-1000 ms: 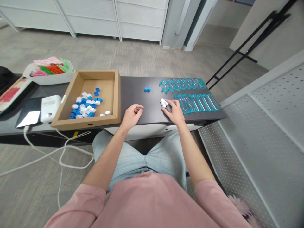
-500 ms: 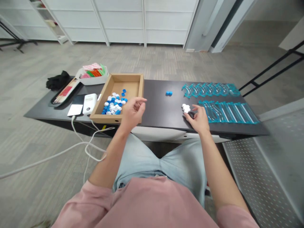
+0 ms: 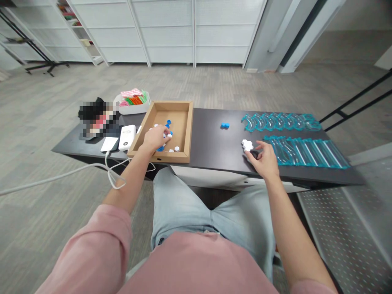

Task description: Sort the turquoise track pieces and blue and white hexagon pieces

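My left hand (image 3: pixel 155 138) reaches into a shallow cardboard box (image 3: pixel 191 132), its fingers bent down and a little apart over small blue and white pieces (image 3: pixel 169 136). It covers much of the pile, and its thumb is largely hidden. On the dark table, my right hand (image 3: pixel 266 159) rests with thumb and forefinger curled at a white cluster of knobbly pieces (image 3: pixel 247 145), which it seems to hold by the near edge. A dark patch shows under those fingers; I cannot tell what it is. Farther back lies a joined blue piece (image 3: pixel 225 125).
Clear teal-edged curved tubes (image 3: pixel 280 121) and straight tubes (image 3: pixel 315 153) line the table's right side. Left of the box are a white device (image 3: pixel 127 137), a white cable (image 3: pixel 76 168) and a white basket (image 3: pixel 134 108) of colourful items.
My left hand has moved left and down from the box's right side into the pieces, and a few now lie spread nearer the front. My right hand stays by the white cluster. The view has shifted.
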A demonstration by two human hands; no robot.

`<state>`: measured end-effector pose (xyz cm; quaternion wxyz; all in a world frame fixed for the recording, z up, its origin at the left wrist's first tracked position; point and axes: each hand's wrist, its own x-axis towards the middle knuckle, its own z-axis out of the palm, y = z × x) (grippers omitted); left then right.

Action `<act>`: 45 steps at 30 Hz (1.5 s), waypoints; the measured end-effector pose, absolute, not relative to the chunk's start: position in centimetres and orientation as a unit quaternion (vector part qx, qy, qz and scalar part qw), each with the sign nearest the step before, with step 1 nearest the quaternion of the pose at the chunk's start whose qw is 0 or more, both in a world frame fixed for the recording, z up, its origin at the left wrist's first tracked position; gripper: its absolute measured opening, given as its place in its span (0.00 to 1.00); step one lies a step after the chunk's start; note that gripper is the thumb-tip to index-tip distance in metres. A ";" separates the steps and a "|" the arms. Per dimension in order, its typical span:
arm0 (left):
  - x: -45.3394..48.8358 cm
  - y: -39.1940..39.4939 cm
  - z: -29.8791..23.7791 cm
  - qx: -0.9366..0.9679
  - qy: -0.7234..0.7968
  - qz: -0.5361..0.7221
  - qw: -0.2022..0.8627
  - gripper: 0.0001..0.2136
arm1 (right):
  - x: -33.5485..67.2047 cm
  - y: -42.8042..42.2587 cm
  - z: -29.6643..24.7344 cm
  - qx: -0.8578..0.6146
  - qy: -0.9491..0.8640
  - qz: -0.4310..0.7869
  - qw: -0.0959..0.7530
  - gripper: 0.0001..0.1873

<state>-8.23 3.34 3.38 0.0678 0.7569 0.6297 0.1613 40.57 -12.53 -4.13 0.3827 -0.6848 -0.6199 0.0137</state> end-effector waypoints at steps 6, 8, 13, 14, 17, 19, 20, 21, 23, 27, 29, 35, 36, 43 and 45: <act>-7.3 1.6 6.0 0.749 0.590 0.274 0.127 0.07 | 40.4 -12.6 -4.1 -0.686 -0.620 0.014 0.381 0.35; -5.3 -0.3 7.8 0.760 0.543 0.322 0.154 0.09 | 40.4 -12.5 -4.2 -0.685 -0.621 0.009 0.381 0.34; 3.2 -7.3 9.9 0.815 0.388 0.354 0.244 0.13 | 40.4 -12.5 -4.1 -0.686 -0.622 0.012 0.378 0.32; 4.9 -8.4 9.3 0.827 0.359 0.344 0.264 0.12 | 40.3 -12.5 -4.1 -0.686 -0.621 0.015 0.378 0.32; 9.3 -10.0 6.0 0.834 0.317 0.310 0.329 0.09 | 40.2 -12.6 -3.9 -0.686 -0.619 0.023 0.382 0.33; 11.2 -9.6 3.3 0.820 0.331 0.301 0.357 0.07 | 40.1 -12.7 -3.8 -0.685 -0.619 0.028 0.384 0.33; 11.8 -9.2 2.0 0.814 0.343 0.299 0.360 0.06 | 40.0 -12.7 -3.7 -0.685 -0.619 0.030 0.383 0.33; 12.3 -8.8 1.0 0.811 0.356 0.296 0.357 0.05 | 40.0 -12.7 -3.7 -0.685 -0.620 0.033 0.382 0.33; 12.7 -8.1 -0.6 0.815 0.375 0.292 0.332 0.04 | 40.0 -12.7 -3.6 -0.686 -0.620 0.039 0.378 0.32; 12.7 -7.9 -1.7 0.819 0.398 0.300 0.284 0.03 | 39.9 -12.8 -3.5 -0.693 -0.620 0.049 0.364 0.32; 12.6 -8.0 -1.8 0.807 0.406 0.312 0.294 0.04 | 39.8 -12.9 -3.4 -0.697 -0.621 0.049 0.355 0.32; 12.4 -7.6 -2.0 0.784 0.406 0.338 0.326 0.06 | 39.6 -13.1 -3.2 -0.698 -0.620 0.045 0.356 0.30; 12.4 -7.6 -2.1 0.783 0.408 0.335 0.328 0.06 | 39.6 -13.1 -3.2 -0.698 -0.619 0.047 0.356 0.30; 12.5 -7.7 -2.0 0.792 0.419 0.327 0.300 0.04 | 39.7 -13.0 -3.5 -0.697 -0.622 0.053 0.352 0.29; 12.5 -7.8 -2.0 0.790 0.426 0.327 0.295 0.04 | 39.7 -13.0 -3.5 -0.700 -0.621 0.053 0.348 0.29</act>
